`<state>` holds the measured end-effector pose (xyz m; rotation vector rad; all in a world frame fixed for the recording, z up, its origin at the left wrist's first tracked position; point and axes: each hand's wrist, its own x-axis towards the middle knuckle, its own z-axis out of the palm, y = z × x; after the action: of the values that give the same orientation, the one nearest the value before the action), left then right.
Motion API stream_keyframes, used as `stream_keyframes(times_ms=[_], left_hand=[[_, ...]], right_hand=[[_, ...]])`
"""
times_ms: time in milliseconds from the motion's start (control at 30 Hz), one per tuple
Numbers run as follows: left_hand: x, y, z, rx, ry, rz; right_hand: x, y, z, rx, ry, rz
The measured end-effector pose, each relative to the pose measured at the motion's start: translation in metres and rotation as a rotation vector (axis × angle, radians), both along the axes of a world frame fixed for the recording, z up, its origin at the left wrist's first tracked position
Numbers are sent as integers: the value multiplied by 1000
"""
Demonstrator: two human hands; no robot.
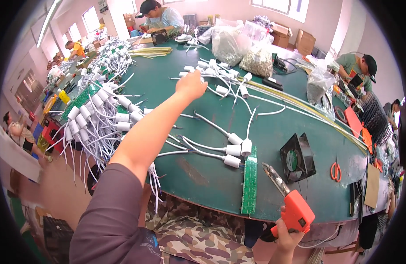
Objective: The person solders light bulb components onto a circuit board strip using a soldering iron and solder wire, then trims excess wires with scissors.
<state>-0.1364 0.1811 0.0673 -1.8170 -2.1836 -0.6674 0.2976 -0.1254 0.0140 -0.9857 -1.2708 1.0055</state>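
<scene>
My left hand (192, 84) reaches across the table to a loose group of white cylindrical parts with cable tails (206, 64). Its fingers are bent among the parts and mostly hidden, so whether one is gripped cannot be made out. My right hand (286, 235) is wrapped around the handle of a red soldering gun (298, 210), whose metal tip points up and left over the table. Left of the tip lies a green circuit board strip (249, 185). Several white cylinders with cables (233, 150) rest by its upper end, one standing against the board.
A heap of white corded cylinders (84, 119) covers the left side. Right of the soldering gun stand a black fan (297, 157) and orange-handled scissors (336, 171). Plastic bags (231, 44) and long yellowish strips (308, 112) lie farther back. Co-workers sit at the far edge and right.
</scene>
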Motion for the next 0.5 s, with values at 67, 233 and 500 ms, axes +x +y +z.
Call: stream_keyframes(times_ms=[67, 233, 500], left_hand=[[-15, 21, -13, -170, -353, 41], [-42, 43, -36, -189, -1021, -41], [-47, -24, 34, -56, -767, -339]], right_hand=[[-5, -1, 0, 17, -7, -61], [1, 0, -2, -26, -50, -134], [-7, 1, 6, -49, 37, -37]])
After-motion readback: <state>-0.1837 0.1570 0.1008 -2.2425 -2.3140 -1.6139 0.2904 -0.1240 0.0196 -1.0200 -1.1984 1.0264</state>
